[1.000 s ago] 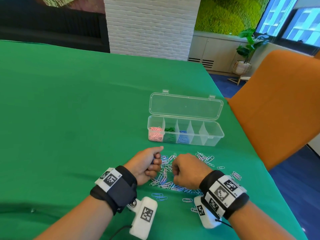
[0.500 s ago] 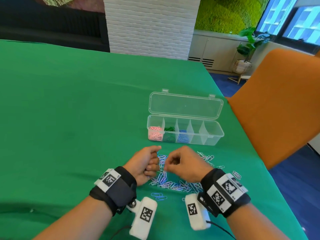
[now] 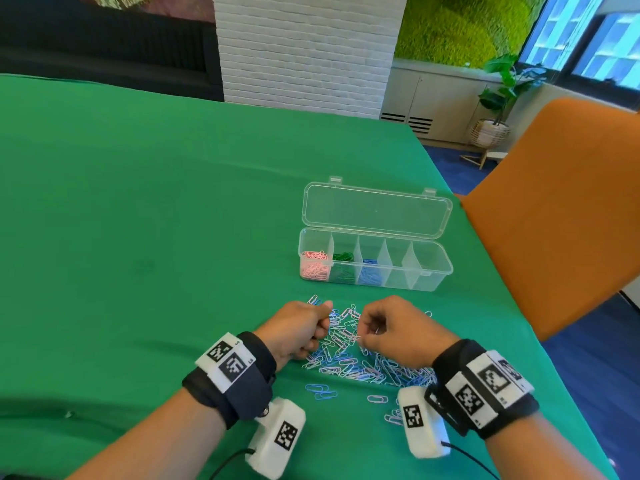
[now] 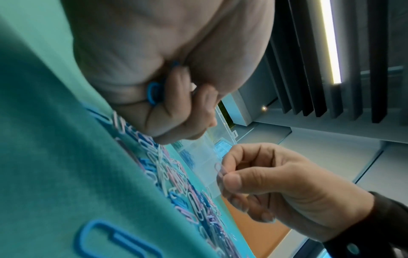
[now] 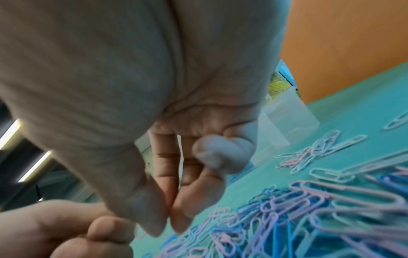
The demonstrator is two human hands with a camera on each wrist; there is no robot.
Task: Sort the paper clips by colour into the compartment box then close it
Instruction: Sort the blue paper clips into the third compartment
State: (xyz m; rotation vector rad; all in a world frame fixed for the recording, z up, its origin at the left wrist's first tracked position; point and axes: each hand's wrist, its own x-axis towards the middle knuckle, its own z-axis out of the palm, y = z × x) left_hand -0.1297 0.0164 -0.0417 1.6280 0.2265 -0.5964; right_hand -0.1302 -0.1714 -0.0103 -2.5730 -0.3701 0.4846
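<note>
A heap of blue, lilac and white paper clips [image 3: 346, 355] lies on the green table between my hands. My left hand [image 3: 318, 327] is a fist at the heap's left edge, holding blue clips [image 4: 154, 92] against its palm. My right hand [image 3: 367, 332] hovers just over the heap and pinches one pale lilac clip [image 4: 220, 172] between thumb and forefinger, close to the left fist. Beyond them stands the clear compartment box [image 3: 433, 275] with its lid [image 3: 377, 211] folded back. It holds pink clips [image 3: 315, 270], green clips [image 3: 343, 268] and blue clips [image 3: 369, 273] in its three left cells.
An orange chair back [image 3: 554, 209] rises at the table's right edge, close to the box. A few stray clips [image 3: 322, 391] lie nearer me, between my wrists. The green cloth [image 3: 138, 237] spreads wide to the left and behind the box.
My right hand has lifted off the heap and turned toward the left fist, now with a lilac clip in its pinch. The left fist has barely moved.
</note>
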